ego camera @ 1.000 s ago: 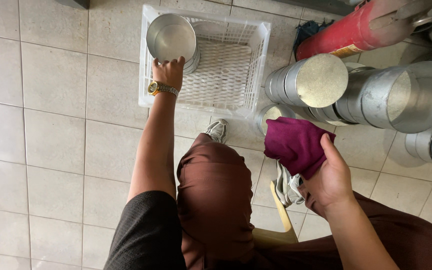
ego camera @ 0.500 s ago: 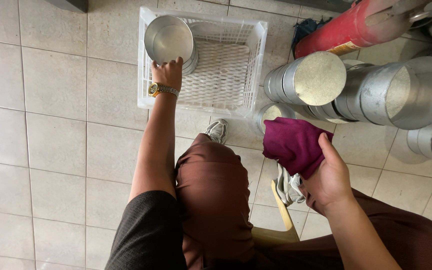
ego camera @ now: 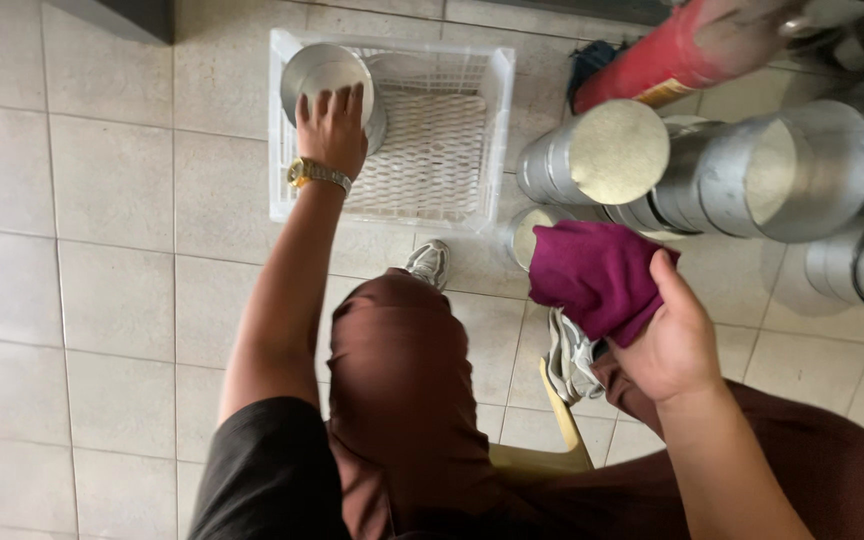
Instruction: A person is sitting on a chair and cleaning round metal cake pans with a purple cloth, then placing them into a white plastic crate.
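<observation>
My left hand (ego camera: 330,130), with a gold watch on its wrist, reaches forward into a white plastic crate (ego camera: 492,130) on the tiled floor. Its fingers rest on the rim of a round metal tin (ego camera: 324,70) standing in the crate's far left corner. My right hand (ego camera: 674,340) holds a bunched maroon cloth (ego camera: 592,275) up above my right knee. I sit on a low wooden stool (ego camera: 562,440), brown trousers covering both legs.
Stacks of shiny metal tins (ego camera: 602,150) lie on their sides at the right, more tins (ego camera: 802,170) behind them. A red cylinder (ego camera: 652,60) lies at the top right. My grey shoes (ego camera: 430,262) rest on pale floor tiles.
My left hand has slid up over the tin's rim, fingers now spread on it. The right hand with the cloth has stayed where it was.
</observation>
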